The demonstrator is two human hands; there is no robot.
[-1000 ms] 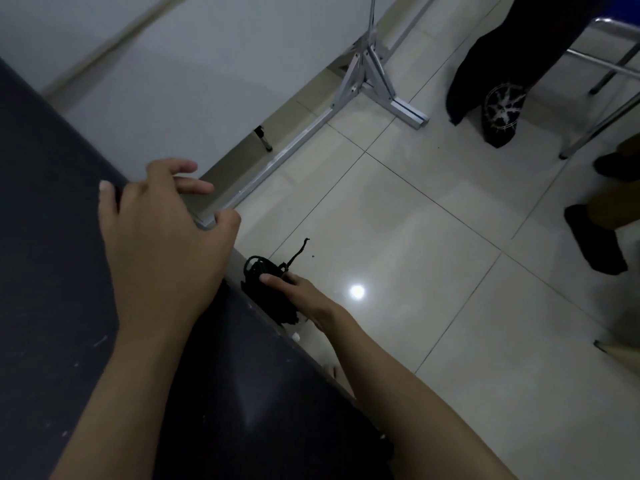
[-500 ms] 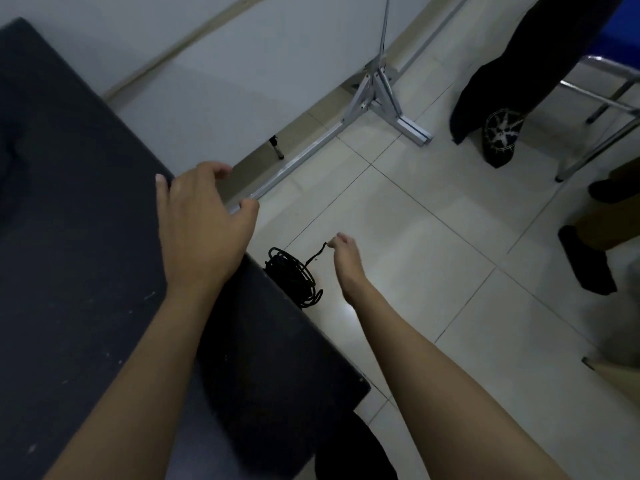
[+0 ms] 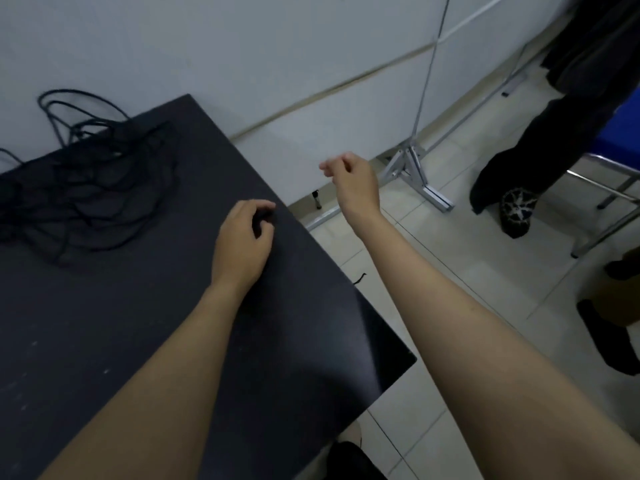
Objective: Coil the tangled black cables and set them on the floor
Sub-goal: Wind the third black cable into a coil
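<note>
Tangled black cables (image 3: 83, 195): loose heap, upper left of frame, on far left part of dark tabletop, w/ loops rising against the wall behind. Short black cable end (image 3: 360, 278) visible on floor at table's right edge, mid-frame.

Office-like room: tiled floor (image 3: 433, 289), partition panels (image 3: 311, 64), dark table (image 3: 138, 323).

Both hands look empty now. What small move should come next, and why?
Probably reach the left hand toward the tangled black cables at the far left of the dark table. They lie uncoiled there, while both that hand and the right hand hold nothing, fingers loosely curled.
</note>
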